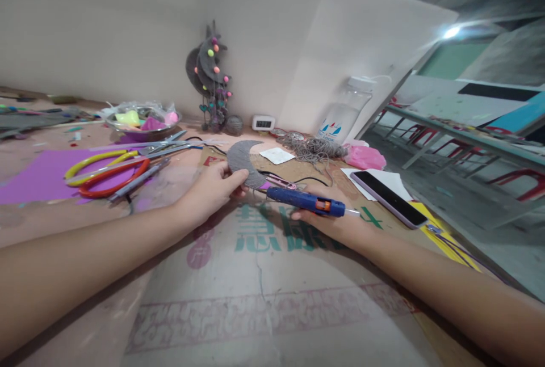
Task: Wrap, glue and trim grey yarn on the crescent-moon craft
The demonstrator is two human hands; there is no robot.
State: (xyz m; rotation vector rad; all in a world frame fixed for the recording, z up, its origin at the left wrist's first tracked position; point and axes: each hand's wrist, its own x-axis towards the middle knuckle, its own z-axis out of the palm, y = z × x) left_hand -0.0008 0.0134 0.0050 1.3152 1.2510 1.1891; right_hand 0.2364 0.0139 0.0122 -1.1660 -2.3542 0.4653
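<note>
My left hand pinches a grey yarn-wrapped crescent moon and holds it upright above the cardboard sheet. My right hand is closed around a blue hot glue gun, lying sideways, its nozzle end pointing left to the crescent's lower tip. A small pink snipper lies just behind the gun.
Yellow and orange scissors lie on purple paper at left. A bowl of coloured bits, a finished moon hanging, a yarn ball, a small clock, a water bottle, loose grey yarn and a phone surround the work area.
</note>
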